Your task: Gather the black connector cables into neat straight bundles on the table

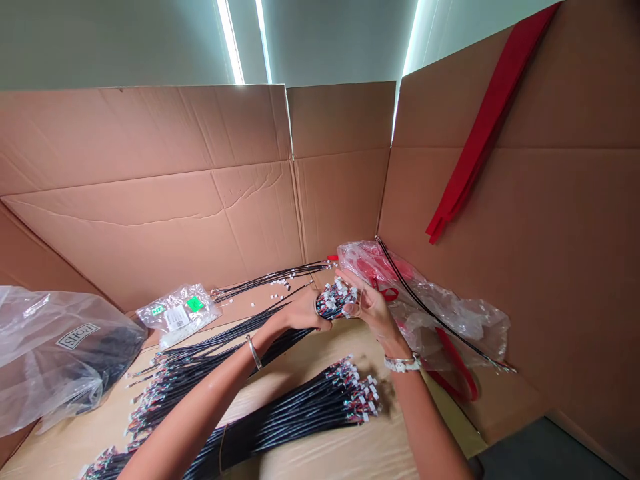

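Observation:
My left hand [303,311] is wrapped round a bundle of black cables [336,300], just behind its end of white connectors and coloured wires. Cupped about that connector end is my right hand [374,311], its thumb pressed on the near side and its fingers partly hidden behind. The rest of the bundle trails left under my left forearm, over many more loose black cables [200,347]. Nearer to me lies a second cable bundle [290,417], tied with a thin band, its white connectors pointing right.
A bag [185,313] with a green label lies at the left, beside a large clear bag [75,360]. Small white connectors [280,287] are scattered behind my hands. At the right are a crumpled plastic bag [450,320], red strips [455,373] and cardboard walls [550,267].

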